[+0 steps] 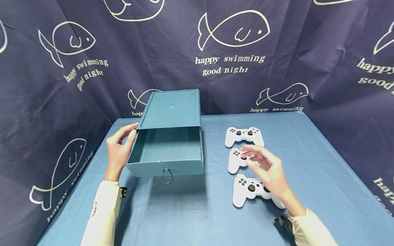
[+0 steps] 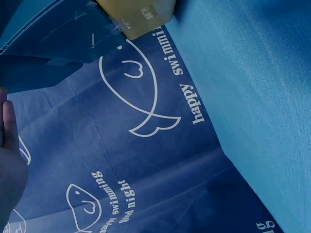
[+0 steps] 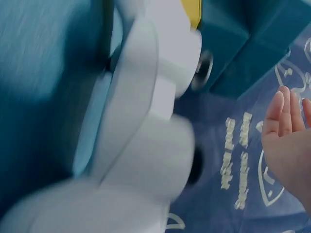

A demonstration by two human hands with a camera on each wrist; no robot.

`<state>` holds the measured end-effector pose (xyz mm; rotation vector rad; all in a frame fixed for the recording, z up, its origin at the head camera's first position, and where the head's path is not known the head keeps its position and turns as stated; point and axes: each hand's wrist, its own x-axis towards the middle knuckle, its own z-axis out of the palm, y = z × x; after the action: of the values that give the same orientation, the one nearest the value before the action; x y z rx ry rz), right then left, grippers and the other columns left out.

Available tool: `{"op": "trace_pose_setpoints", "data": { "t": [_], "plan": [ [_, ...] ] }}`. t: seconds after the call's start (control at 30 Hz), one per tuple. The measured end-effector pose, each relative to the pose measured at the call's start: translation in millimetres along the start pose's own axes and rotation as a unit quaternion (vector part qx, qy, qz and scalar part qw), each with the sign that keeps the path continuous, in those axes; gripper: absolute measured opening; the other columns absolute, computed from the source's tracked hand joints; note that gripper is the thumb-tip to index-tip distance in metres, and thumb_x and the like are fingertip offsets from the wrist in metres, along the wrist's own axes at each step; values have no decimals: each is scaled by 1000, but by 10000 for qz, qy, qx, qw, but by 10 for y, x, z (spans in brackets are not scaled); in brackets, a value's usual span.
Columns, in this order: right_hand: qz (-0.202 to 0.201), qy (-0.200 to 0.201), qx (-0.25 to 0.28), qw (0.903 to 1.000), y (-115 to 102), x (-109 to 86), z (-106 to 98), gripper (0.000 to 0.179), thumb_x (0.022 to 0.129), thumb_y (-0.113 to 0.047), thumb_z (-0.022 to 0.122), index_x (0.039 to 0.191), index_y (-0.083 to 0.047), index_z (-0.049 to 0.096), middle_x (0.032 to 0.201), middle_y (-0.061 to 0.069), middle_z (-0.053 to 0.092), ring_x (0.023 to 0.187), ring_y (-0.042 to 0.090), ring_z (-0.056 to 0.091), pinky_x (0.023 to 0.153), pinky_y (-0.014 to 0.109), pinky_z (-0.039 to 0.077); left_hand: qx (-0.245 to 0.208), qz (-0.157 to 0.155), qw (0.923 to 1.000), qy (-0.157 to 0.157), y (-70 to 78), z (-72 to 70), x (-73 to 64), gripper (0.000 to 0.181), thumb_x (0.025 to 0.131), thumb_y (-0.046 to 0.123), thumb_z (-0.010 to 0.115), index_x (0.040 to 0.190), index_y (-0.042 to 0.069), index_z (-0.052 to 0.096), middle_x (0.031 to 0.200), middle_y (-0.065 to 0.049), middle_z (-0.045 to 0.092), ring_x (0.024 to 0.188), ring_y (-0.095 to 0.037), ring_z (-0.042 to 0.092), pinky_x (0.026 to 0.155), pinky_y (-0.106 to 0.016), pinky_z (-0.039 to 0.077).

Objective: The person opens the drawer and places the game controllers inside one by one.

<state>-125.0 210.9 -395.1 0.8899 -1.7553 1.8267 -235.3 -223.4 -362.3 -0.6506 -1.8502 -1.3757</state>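
A teal drawer box (image 1: 170, 109) sits raised at the left centre, its drawer (image 1: 166, 168) pulled out toward me, with a small loop handle (image 1: 167, 177) on the front. My left hand (image 1: 119, 148) is at the box's left side, fingers near the casing and thumb by the drawer's edge; contact is unclear. Three white game controllers lie in a column on the right: a far one (image 1: 243, 133), a middle one (image 1: 234, 160) and a near one (image 1: 246, 191). Above the middle and near controllers hovers my right hand (image 1: 272, 172), fingers loosely bent, holding nothing and partly covering both.
Blue cloth (image 1: 181, 218) covers the table. A yellow block-like thing (image 2: 143, 17) shows beneath the box in the left wrist view. Dark blue fabric printed with fish (image 1: 234, 30) hangs behind and at both sides.
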Motion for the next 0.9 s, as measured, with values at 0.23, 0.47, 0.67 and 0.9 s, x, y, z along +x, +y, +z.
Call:
{"op": "trace_pose_setpoints", "data": {
  "t": [0.23,0.47,0.67,0.9],
  "plan": [
    [391,532,-259,9975,68,18,-280,40,87,29,55,127,24,56,118,24,69,104,22,70,89,24,54,-29,-1,10000,-14,-24,-20,9,26,95,-10,65,119,-7,74,113,-15,75,99,-7,71,91,-22,51],
    [560,842,-405,9941,163,25,-510,38,89,26,56,127,23,56,120,19,69,102,22,69,91,24,53,-49,-75,10000,-43,-34,-16,4,27,95,-10,65,120,-6,74,113,-15,75,99,-8,70,91,-22,50],
    [569,932,-572,9924,258,36,-650,35,91,21,60,126,21,59,116,13,72,99,16,69,89,20,53,-10,-95,9999,-80,-53,-23,2,27,96,-8,65,121,-4,74,113,-13,75,99,-9,70,92,-22,50],
    [944,1160,-1150,9820,380,105,-798,33,93,16,63,126,17,62,111,3,75,93,11,70,85,17,52,-13,-29,10000,-61,-68,-38,1,26,97,-6,65,121,-4,74,113,-13,75,99,-9,71,91,-23,51]
  ]
}}
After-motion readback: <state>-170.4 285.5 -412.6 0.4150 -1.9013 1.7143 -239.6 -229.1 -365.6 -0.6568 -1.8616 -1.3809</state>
